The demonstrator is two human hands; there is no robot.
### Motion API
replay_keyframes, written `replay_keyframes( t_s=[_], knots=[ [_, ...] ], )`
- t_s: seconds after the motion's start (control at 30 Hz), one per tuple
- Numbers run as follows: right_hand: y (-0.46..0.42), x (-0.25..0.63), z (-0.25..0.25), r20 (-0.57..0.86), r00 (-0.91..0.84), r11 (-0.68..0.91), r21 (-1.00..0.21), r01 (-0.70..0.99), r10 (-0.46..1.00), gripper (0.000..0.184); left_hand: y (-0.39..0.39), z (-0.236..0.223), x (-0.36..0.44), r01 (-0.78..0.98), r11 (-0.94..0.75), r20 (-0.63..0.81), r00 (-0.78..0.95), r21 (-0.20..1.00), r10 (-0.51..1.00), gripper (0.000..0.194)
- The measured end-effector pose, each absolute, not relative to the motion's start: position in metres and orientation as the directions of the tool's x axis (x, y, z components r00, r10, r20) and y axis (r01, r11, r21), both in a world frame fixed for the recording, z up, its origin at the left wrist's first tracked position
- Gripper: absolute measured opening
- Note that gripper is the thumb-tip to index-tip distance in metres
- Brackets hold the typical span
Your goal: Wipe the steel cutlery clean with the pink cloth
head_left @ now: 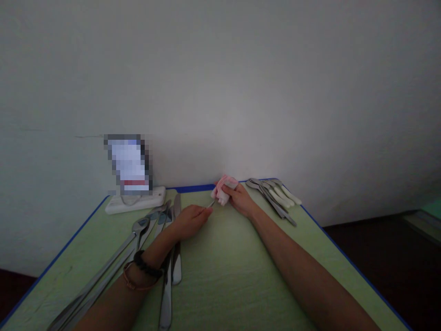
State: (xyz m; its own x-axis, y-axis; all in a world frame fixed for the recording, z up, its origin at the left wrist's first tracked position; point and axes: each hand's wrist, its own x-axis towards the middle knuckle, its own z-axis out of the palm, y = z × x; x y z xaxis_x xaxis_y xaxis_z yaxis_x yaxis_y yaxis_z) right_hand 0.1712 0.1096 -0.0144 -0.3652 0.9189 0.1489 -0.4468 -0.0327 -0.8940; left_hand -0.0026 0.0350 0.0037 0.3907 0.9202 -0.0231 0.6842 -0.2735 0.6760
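Between the thumb and fingers of my left hand (pixel 193 221) is the end of a thin metal piece of cutlery (pixel 211 203). Its other end runs into a pink and white cloth (pixel 223 187), so its kind is hidden. My right hand (pixel 241 200) is closed on the cloth, which is bunched around that end. Both hands are over the far middle of the green table (pixel 227 276). Under and beside my left forearm lie table knives (pixel 177 262) and long-handled spoons (pixel 113 250), partly covered by the arm.
At the far right of the table lie metal spoons (pixel 267 195) and cutlery with cream handles (pixel 284 196). A phone (pixel 129 163), its picture blurred, leans upright on a white base (pixel 138 202) at the far left. A grey wall (pixel 220 92) rises behind the table's blue edge.
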Motion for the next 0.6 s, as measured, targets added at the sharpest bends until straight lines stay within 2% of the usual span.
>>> replay_keyframes(
  t_s=[0.1, 0.33, 0.43, 0.6],
  knots=[
    [0.108, 0.183, -0.009, 0.074, -0.548, -0.166, -0.912, -0.375, 0.833, 0.025, 0.035, 0.002, -0.004, 0.68, -0.273, -0.029, 0.397, 0.68, 0.917, 0.046],
    [0.107, 0.187, -0.007, 0.029, -0.638, -0.219, -0.926, -0.306, 0.77, 0.022, 0.035, 0.0, -0.005, 0.682, -0.266, -0.025, 0.386, 0.681, 0.922, 0.046],
    [0.106, 0.183, -0.008, 0.018, -0.58, -0.233, -0.905, -0.356, 0.815, 0.026, 0.035, 0.0, -0.002, 0.667, -0.258, -0.003, 0.364, 0.699, 0.932, 0.046],
    [0.11, 0.178, -0.011, 0.038, -0.378, -0.192, -0.812, -0.551, 0.925, 0.021, 0.038, -0.003, 0.008, 0.692, -0.243, 0.096, 0.244, 0.68, 0.965, 0.039]
  ],
)
